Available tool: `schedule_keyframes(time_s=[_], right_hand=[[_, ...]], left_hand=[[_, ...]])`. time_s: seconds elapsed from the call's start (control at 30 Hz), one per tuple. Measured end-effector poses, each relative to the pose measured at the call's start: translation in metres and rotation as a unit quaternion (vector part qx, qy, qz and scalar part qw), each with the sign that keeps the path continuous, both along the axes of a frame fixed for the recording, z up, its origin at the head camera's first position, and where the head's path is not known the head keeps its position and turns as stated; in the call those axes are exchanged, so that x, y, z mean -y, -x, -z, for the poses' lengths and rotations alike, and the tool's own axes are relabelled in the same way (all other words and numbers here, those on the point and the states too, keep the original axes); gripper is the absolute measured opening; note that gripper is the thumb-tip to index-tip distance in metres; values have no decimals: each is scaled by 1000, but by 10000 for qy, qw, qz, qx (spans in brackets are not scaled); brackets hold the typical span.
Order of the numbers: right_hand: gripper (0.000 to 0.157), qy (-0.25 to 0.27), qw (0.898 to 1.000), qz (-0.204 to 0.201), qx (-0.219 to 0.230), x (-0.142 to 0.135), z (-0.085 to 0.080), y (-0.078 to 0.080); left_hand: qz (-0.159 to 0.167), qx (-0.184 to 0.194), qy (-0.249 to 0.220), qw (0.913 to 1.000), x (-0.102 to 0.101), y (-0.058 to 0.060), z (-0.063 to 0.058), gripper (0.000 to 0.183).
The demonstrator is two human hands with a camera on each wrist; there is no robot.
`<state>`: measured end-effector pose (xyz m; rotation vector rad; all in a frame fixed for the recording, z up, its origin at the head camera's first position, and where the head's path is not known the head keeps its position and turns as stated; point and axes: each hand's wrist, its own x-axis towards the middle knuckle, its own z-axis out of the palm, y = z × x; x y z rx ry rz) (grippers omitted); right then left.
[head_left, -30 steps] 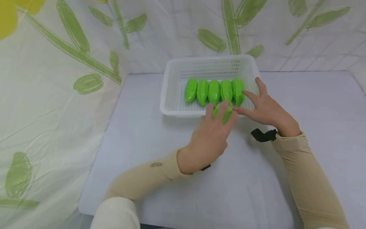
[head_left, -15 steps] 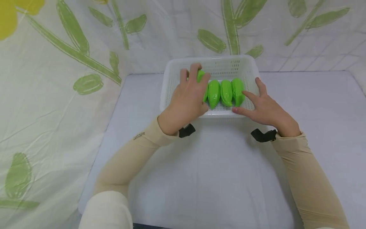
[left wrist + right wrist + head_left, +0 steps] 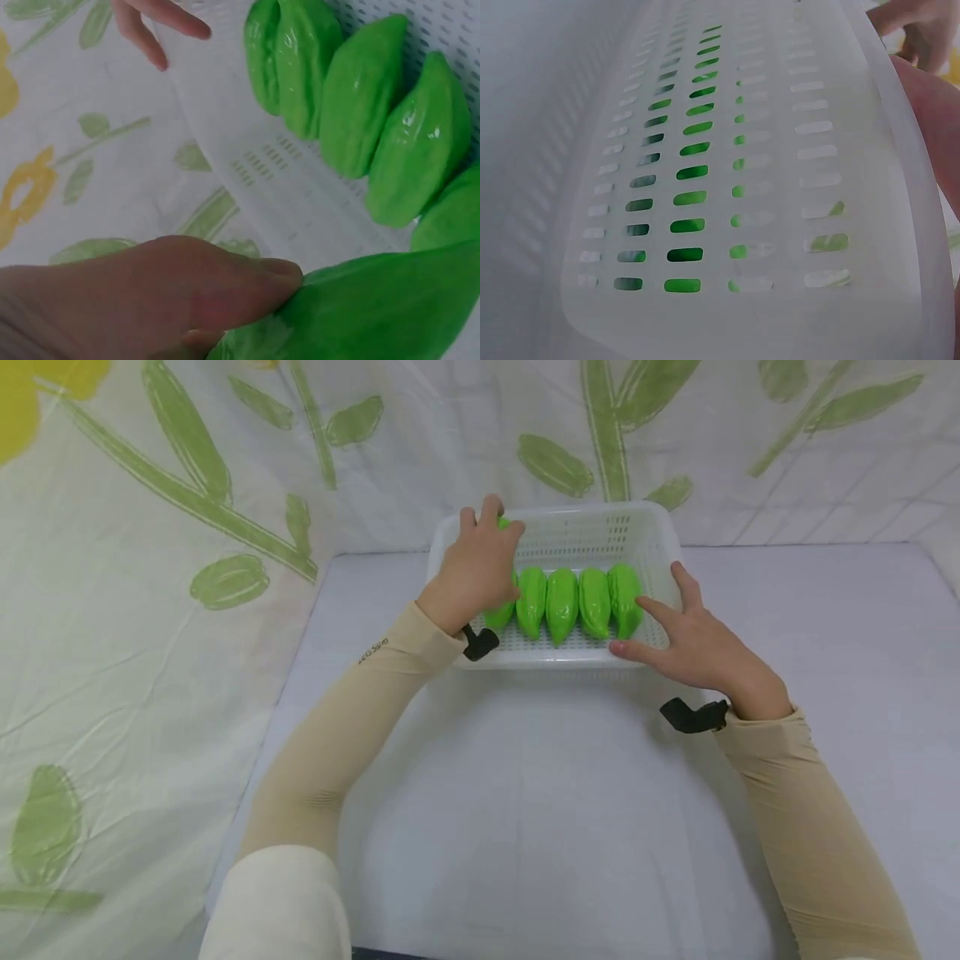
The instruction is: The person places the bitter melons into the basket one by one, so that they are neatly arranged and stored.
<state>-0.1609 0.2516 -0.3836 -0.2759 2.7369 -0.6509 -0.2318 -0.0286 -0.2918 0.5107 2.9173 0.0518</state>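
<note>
My left hand (image 3: 477, 560) grips a glossy green pepper-shaped piece (image 3: 367, 307) above the left back part of a white plastic basket (image 3: 555, 658). In the left wrist view the thumb presses against its end; in the head view only a bit of green shows between the fingers. Beneath and beside it, several similar green peppers (image 3: 562, 602) lie side by side in a row on the basket's floor. At the basket's right front corner my right hand (image 3: 701, 647) rests with fingers spread, the thumb at the front rim. The right wrist view is mostly the basket's slotted wall (image 3: 772, 150).
A white-covered table (image 3: 562, 818) carries the basket near its back edge. Behind and to the left hangs a white sheet (image 3: 450, 443) printed with green leaves. Black wrist mounts (image 3: 693, 716) sit on both wrists, over beige sleeves (image 3: 817, 827).
A second ago the left hand held a green pepper at the basket's front rim. It moved left and back, and the held piece is now over the left back part. The right hand stayed still.
</note>
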Motion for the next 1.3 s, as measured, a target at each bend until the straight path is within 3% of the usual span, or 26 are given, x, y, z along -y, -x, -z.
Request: schedule_keyframes(time_s=[0.17,0.5,0.87,1.1,1.3], right_hand=[[104,82,9999,23,72,-1,0,-2],[104,131,9999,10,9,0,4,-7],[103,59,9999,140,-55,-18,5,-17],[102,61,9998,172,-105,-20,11,-18],[102,14,9997,185,-126,-19,12,-18]], left_hand=[[-67,237,66,9997,5,20,4,75],[-317,508,123,9981,17,42,21,72],[-272,835,163,9960,4,55,42,74],[-178,696,259,9971,2,54,51,55],[-36,493,488,9976,2,59,66,54]])
